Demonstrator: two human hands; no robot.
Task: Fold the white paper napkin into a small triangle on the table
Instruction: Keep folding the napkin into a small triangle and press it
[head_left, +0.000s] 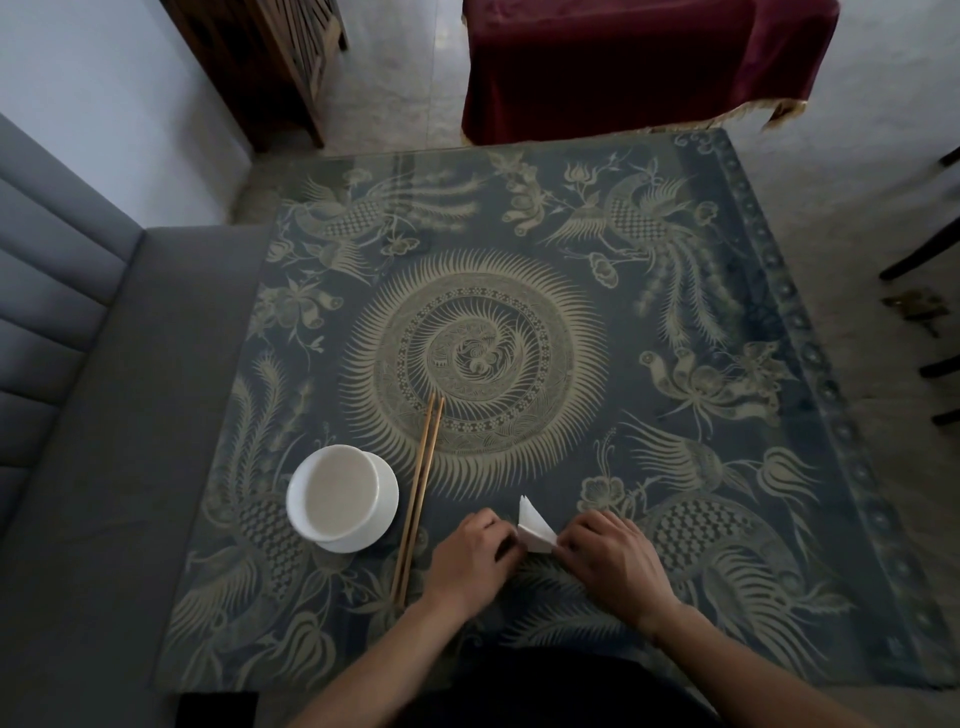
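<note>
Head view: left hand (475, 556) & right hand (610, 558), knuckles up, fingers curled, pinching folded napkin (535, 527) btwn them.

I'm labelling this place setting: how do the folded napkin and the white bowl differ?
The napkin is a small, pointed, layered paper triangle, while the bowl is round, larger and rigid. The napkin is pinched between the left hand and the right hand; the bowl sits untouched on a saucer, left of the chopsticks. The napkin's tip lifts off the table; the bowl stands upright. Both are white.
</note>
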